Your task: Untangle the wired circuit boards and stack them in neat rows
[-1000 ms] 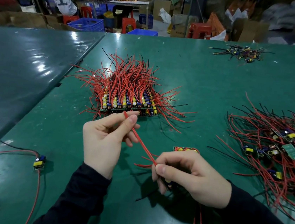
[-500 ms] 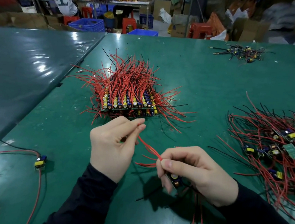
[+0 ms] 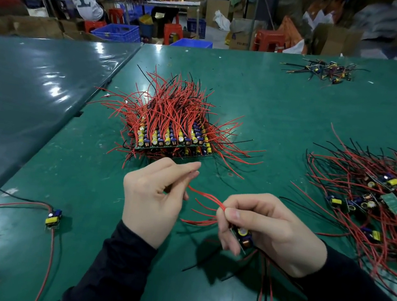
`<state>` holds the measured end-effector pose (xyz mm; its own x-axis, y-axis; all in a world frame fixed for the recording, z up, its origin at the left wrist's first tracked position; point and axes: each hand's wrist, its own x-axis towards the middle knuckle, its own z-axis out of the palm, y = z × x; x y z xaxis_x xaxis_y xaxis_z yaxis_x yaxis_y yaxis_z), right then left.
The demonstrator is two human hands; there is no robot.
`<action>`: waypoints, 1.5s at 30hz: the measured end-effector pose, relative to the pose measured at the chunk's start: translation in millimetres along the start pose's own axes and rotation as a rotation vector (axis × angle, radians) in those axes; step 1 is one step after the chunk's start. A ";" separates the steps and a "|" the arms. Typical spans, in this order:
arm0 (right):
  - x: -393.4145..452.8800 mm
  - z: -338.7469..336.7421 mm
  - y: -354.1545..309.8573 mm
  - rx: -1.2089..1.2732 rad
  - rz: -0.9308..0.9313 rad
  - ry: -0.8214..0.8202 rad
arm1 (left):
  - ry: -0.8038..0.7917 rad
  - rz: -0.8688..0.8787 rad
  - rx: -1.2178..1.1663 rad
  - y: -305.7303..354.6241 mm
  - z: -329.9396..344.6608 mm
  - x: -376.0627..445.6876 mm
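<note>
Just before the stacked boards (image 3: 172, 142), our right hand (image 3: 265, 229) grips a circuit board (image 3: 242, 235); our left hand (image 3: 155, 192) pinches its red wire (image 3: 208, 197).

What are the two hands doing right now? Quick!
Left hand: pinches a red wire between thumb and fingertips.
Right hand: grips a small circuit board with its wires.

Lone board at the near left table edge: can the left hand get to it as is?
Probably yes. The lone board lies apart on bare green table, nothing over it. But the left hand pinches a red wire running to the board in the right hand; it must release first.
</note>
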<state>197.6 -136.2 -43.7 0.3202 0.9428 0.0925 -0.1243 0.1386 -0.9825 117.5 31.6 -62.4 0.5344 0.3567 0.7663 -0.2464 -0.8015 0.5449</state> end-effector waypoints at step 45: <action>2.3 -0.1 11.0 -0.464 0.137 0.127 | -0.002 -1.250 -1.009 2.9 -13.4 19.9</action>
<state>197.0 -132.5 -54.3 0.4458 0.8944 -0.0347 0.2480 -0.1607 -0.9553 116.5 42.9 -41.0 0.8009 0.5125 -0.3099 -0.0823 0.6067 0.7906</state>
